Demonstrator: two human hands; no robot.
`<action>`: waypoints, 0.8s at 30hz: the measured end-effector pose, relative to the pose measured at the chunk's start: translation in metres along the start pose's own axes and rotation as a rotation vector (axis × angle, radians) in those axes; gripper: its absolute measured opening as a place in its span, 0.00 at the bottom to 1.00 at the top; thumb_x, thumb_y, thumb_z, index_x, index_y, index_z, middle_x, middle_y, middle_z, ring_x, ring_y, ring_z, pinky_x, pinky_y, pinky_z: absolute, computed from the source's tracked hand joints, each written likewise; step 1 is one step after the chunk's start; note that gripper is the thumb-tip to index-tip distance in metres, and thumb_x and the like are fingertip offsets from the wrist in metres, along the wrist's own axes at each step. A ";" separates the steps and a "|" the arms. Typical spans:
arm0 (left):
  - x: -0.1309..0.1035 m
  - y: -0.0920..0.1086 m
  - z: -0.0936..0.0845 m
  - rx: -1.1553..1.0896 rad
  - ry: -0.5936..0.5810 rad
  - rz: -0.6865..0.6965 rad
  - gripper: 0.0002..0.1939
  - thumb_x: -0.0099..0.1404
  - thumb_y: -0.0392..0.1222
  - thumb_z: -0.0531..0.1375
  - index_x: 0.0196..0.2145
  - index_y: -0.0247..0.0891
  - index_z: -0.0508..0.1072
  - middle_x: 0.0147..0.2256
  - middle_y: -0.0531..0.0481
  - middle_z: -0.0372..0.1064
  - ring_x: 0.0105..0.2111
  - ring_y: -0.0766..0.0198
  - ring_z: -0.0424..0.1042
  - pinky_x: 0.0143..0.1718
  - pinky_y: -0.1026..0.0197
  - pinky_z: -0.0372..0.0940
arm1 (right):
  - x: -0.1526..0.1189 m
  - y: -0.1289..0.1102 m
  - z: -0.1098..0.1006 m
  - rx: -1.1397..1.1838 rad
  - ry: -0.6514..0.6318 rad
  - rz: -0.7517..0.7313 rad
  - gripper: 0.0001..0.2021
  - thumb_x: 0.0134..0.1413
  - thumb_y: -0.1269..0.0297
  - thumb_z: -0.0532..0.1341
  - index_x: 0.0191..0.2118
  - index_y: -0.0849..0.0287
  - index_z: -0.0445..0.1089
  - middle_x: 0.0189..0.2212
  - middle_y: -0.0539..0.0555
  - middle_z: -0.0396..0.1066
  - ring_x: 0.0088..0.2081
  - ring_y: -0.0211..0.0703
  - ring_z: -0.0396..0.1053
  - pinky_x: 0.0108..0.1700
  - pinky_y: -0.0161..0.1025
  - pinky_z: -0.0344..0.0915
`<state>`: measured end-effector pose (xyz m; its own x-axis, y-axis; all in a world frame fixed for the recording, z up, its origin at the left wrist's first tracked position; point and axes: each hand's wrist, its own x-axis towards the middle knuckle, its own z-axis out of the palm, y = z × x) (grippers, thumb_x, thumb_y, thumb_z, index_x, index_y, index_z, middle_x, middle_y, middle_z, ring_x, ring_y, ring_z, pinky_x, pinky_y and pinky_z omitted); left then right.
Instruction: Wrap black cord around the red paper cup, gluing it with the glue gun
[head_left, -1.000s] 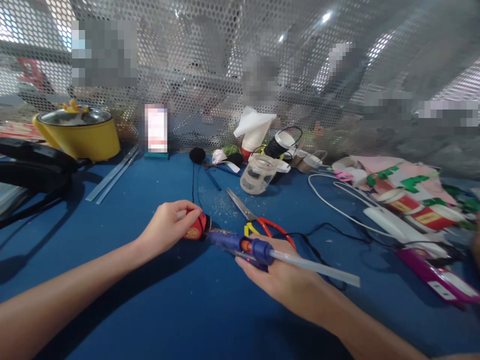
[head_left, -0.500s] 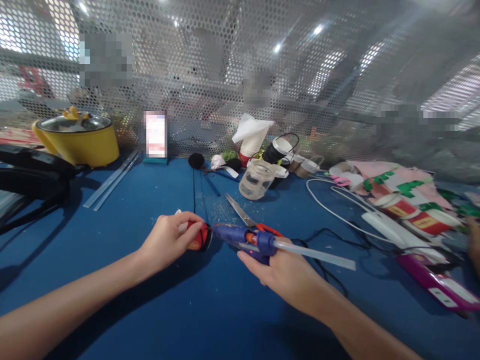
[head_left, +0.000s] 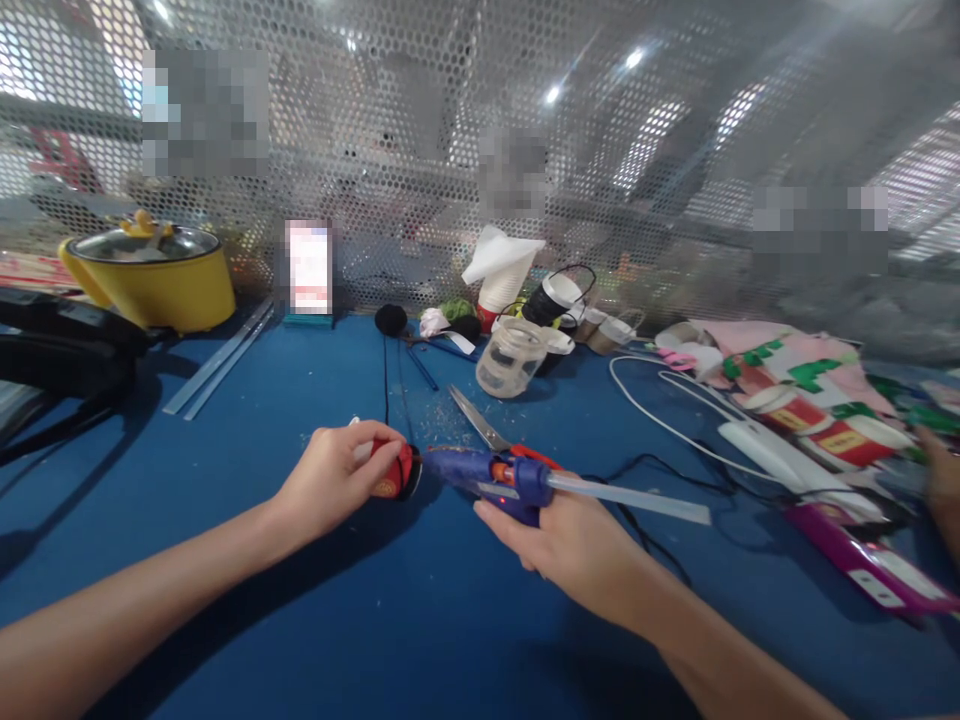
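My left hand point(head_left: 341, 465) is closed on a small red paper cup point(head_left: 390, 478) that lies on its side, its dark-rimmed end facing right. Black yarn point(head_left: 386, 385) runs from the cup back to a black ball point(head_left: 391, 320). My right hand point(head_left: 574, 535) grips a blue glue gun point(head_left: 487, 475), whose nozzle points left at the cup's rim, touching or just beside it. A clear glue stick point(head_left: 630, 497) sticks out of the gun's rear. Scissors point(head_left: 484, 422) with red handles lie just behind the gun, the handles partly hidden.
A plastic jar point(head_left: 511, 360), yarn-wrapped cups and paper cups stand behind. At left are a yellow pot point(head_left: 161, 285), glue sticks point(head_left: 221, 362) and a phone point(head_left: 310, 268). White cables, a purple power strip point(head_left: 862, 560) and another person's hand point(head_left: 941, 480) are at right.
The glue gun's rear has tipped up slightly, with its nozzle still near the cup's rim. At the right edge, the other person's hand shows more. My left hand keeps its hold.
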<state>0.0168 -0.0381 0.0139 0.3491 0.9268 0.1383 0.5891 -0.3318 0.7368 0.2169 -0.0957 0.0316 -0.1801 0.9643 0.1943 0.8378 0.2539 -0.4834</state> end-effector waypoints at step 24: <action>0.001 0.000 0.000 0.022 0.014 0.006 0.14 0.59 0.45 0.51 0.31 0.36 0.73 0.28 0.50 0.73 0.28 0.63 0.69 0.30 0.65 0.61 | -0.001 0.001 -0.003 -0.046 -0.056 -0.052 0.07 0.48 0.64 0.54 0.25 0.59 0.67 0.22 0.52 0.67 0.26 0.40 0.67 0.26 0.33 0.62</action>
<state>0.0168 -0.0374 0.0140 0.3426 0.9271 0.1521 0.6030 -0.3411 0.7211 0.2197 -0.0970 0.0335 -0.2516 0.9529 0.1693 0.8491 0.3013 -0.4339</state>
